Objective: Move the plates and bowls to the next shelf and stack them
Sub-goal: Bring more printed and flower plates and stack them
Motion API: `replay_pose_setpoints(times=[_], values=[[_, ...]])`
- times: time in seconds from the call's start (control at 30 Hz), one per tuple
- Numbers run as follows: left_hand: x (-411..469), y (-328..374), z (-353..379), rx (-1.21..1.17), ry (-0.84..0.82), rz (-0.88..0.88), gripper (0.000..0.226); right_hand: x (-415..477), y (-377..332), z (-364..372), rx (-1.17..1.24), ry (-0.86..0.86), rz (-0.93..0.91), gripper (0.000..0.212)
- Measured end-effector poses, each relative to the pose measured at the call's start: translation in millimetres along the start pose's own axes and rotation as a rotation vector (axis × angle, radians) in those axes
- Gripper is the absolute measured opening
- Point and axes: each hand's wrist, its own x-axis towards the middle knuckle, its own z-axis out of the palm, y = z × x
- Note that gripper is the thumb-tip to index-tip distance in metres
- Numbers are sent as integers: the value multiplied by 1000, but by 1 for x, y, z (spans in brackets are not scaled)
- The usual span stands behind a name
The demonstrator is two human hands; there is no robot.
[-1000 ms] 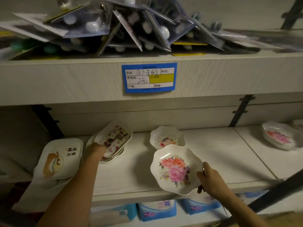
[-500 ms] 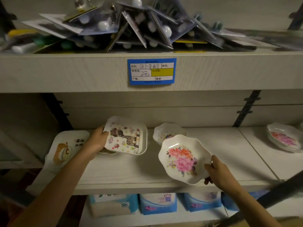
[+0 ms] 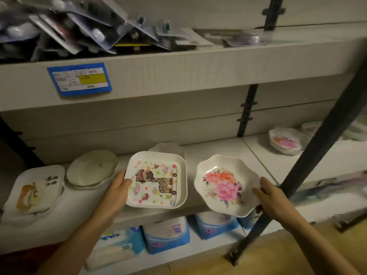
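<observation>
The left hand (image 3: 117, 187) pinched the giraffe plate (image 3: 156, 179); the right hand (image 3: 270, 195) gripped the floral bowl (image 3: 224, 185). A slanted post (image 3: 317, 145) leaned just right of it, beside the bowl stack (image 3: 286, 140).

The left hand (image 3: 117, 187) has drawn the giraffe plate (image 3: 156, 179) off its stack (image 3: 91, 168) toward 6 o'clock, beside the floral bowl (image 3: 226, 185).

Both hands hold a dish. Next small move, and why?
Probably swing the right hand rightward, carrying the floral bowl toward the stack of matching floral bowls on the next shelf section. The bowl is gripped at its rim, off the shelf, and that stack's top is free. The left hand holds the giraffe plate.
</observation>
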Motion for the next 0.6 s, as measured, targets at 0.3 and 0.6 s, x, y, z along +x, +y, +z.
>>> replay_pose_setpoints(times=[0.3,0.6], values=[[-81,23,119,23,16,-58,29,-1,81,-104,-12,-118,-113,10],[-119,44,200,126,-30,-103,20,-3,139,-185,7,-139,-104,16]])
